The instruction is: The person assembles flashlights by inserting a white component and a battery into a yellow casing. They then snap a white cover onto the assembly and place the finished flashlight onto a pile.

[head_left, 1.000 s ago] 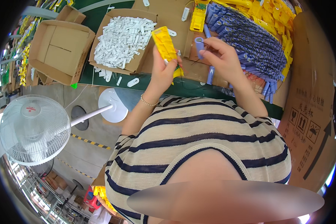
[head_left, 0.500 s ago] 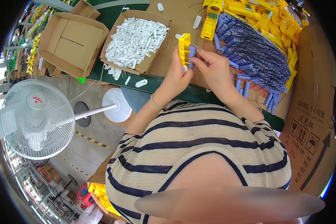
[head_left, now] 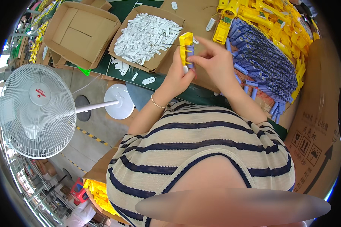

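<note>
My left hand [head_left: 175, 76] is closed around a yellow plastic housing [head_left: 183, 49], held upright over the front of the table. A blue cylindrical battery cell [head_left: 190, 51] lies lengthwise against the housing's right side. On that cell presses the thumb of my right hand [head_left: 218, 63], while its index finger bends near the housing's top, beside a small white piece [head_left: 195, 40]. A dark thin wire runs left from the housing. Another white piece [head_left: 185, 69] shows at the housing's lower end, by my left thumb. Parts of the cell are hidden by my fingers.
A cardboard tray [head_left: 154, 67] of small white plastic parts stands left of my hands, beside another cardboard tray [head_left: 76, 34]. Blue battery cells with wires [head_left: 263, 56] and yellow housings [head_left: 267, 19] pile at right. A large carton [head_left: 318, 102] and a standing fan [head_left: 38, 109] flank me.
The battery cell has moved from beside the housing to against it. My right thumb now presses on the cell, and the index finger has shifted up. The whole view has shifted slightly.
</note>
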Demonstrator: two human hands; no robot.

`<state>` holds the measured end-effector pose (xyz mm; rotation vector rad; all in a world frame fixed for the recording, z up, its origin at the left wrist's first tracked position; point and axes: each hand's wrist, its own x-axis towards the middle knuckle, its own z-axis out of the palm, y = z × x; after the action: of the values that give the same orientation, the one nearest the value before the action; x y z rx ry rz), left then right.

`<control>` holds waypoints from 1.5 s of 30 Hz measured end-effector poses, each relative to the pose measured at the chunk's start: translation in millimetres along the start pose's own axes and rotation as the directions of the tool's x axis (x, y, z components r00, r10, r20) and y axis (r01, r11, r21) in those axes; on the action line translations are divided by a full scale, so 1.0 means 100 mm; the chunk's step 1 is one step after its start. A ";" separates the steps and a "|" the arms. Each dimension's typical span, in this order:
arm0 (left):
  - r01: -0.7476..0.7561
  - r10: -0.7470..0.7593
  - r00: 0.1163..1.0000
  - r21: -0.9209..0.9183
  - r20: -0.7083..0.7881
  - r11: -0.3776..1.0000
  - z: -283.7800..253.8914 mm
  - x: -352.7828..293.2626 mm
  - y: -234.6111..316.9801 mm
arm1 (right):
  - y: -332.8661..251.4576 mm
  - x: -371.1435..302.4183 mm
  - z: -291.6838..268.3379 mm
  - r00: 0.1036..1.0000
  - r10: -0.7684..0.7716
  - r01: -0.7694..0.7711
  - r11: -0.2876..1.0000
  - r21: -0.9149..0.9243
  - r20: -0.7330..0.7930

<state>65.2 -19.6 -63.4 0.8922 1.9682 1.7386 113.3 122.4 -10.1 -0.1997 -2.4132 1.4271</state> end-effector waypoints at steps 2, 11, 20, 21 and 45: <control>0.120 -0.105 0.991 -0.217 0.082 0.969 -0.11 -0.10 0.12 | 0.05 0.14 -0.01 0.960 0.204 -0.236 0.958 0.165 0.189; 0.098 -0.289 0.955 -0.856 -0.062 0.508 -0.20 -0.55 -0.05 | 0.10 0.80 0.40 0.671 -0.009 -0.331 0.891 0.311 0.741; -0.043 -0.246 0.927 -0.729 -0.285 0.683 -0.53 -0.73 -0.10 | 0.47 1.57 1.16 0.617 -0.196 0.681 0.617 -0.393 0.762; -0.056 -0.244 0.924 -0.736 -0.294 0.675 -0.55 -0.74 -0.10 | 0.46 1.60 1.18 0.606 -0.200 0.690 0.613 -0.385 0.770; 0.023 -0.172 0.914 -0.376 -0.368 0.927 -0.50 -0.49 0.07 | -0.11 0.94 0.48 0.761 -0.503 0.483 0.861 0.159 0.410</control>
<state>70.1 -89.6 -54.3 0.3227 1.7744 2.2589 8.8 104.2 -2.1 0.8077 -2.4836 1.3651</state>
